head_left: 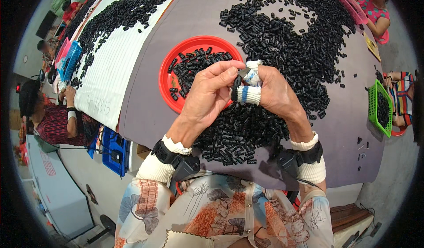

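Note:
My left hand [206, 89] is closed, with thumb and forefinger pinching a small black plastic part [237, 80]. Against it, my right hand [279, 89] is closed too, its fingers bent and wrapped in white cloth finger covers [248, 94] with blue stripes. A small grey blade-like piece [244, 71] shows between the two hands, at the right fingertips; its far end is hidden. Both hands are above the rim of a round red tray [164, 82], which holds many similar black parts [198, 62]. A heap of black parts [232, 135] lies beneath my hands.
A large spread of black parts [282, 45] covers the grey tablecloth [145, 111] ahead and right. A green basket [372, 109] stands at the right edge. Left, a person [53, 120] works at a white-covered table [108, 75] near a blue basket [70, 62]. Another person [375, 11] sits far right.

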Demonstrator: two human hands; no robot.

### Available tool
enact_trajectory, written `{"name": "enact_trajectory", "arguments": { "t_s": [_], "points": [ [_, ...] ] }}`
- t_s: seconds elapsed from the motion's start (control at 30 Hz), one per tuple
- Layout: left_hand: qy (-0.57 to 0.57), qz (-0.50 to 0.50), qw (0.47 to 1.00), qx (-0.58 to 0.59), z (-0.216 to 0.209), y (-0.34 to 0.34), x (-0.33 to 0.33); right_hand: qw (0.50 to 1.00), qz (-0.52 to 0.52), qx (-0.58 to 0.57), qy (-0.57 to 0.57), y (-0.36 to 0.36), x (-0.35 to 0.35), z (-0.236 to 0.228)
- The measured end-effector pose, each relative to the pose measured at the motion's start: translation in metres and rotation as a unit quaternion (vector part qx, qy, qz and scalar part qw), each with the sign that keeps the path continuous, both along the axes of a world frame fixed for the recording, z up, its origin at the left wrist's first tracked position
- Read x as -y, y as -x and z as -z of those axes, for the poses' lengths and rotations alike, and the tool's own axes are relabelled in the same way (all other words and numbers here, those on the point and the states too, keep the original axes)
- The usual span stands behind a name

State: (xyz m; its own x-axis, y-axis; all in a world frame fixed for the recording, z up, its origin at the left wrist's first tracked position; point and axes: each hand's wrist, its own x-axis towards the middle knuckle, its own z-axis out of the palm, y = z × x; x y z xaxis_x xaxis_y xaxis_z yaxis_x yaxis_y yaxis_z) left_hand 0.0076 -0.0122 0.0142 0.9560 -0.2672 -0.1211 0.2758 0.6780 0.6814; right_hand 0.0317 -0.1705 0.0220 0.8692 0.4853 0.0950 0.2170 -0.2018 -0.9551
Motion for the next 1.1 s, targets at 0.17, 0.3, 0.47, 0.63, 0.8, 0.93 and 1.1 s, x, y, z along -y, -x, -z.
{"name": "enact_trajectory", "arguments": {
  "t_s": [0.17, 0.3, 0.47, 0.63, 0.8, 0.93, 1.1],
  "points": [
    [-0.005, 0.001, 1.0, 0.002, 0.002, -0.001, -0.001, 1.0, -0.005, -0.014, 0.011, 0.0, 0.0, -0.002],
    [-0.023, -0.003, 1.0, 0.01, 0.001, 0.0, -0.001, 1.0, -0.017, -0.018, 0.008, 0.0, -0.001, -0.002],
    [-0.036, -0.017, 0.999, 0.016, 0.003, -0.001, 0.001, 0.999, -0.012, 0.024, 0.039, -0.003, 0.001, 0.008],
    [-0.041, -0.022, 0.999, 0.016, 0.002, 0.001, 0.0, 0.997, -0.025, 0.035, 0.058, -0.001, 0.0, 0.004],
    [-0.023, -0.005, 1.0, 0.001, 0.0, 0.002, -0.002, 1.0, -0.01, 0.011, 0.006, 0.002, -0.002, -0.005],
    [-0.031, -0.034, 0.999, -0.011, -0.002, 0.002, 0.002, 0.999, -0.023, 0.02, 0.018, 0.0, -0.001, 0.003],
    [-0.058, -0.009, 0.998, -0.011, 0.008, 0.001, -0.003, 0.998, -0.024, 0.042, 0.034, 0.001, -0.001, 0.007]
  ]
}}
